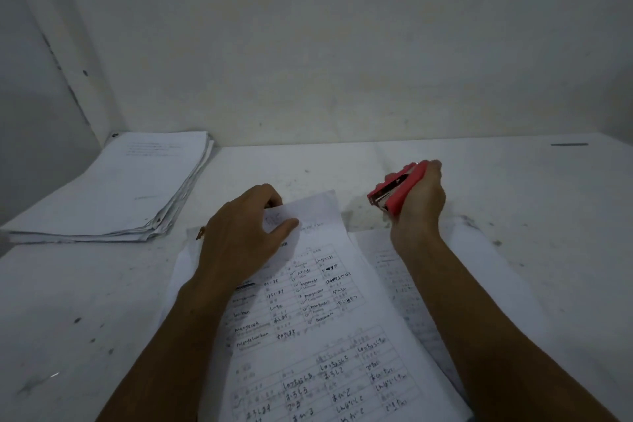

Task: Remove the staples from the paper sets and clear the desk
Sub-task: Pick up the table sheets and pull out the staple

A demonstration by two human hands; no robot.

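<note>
A set of printed and handwritten worksheets (318,336) lies in front of me on the white desk (68,301). My left hand (239,233) pinches the top sheet's upper left corner between thumb and fingers. My right hand (416,205) grips a red stapler (394,190), metal jaw pointing left, raised just beyond the paper's top right. More sheets (479,267) lie under my right forearm.
A thick pile of white papers (113,192) sits at the back left against the wall corner. A small dark strip (568,144) lies at the far right of the desk. The desk surface is speckled with dark marks.
</note>
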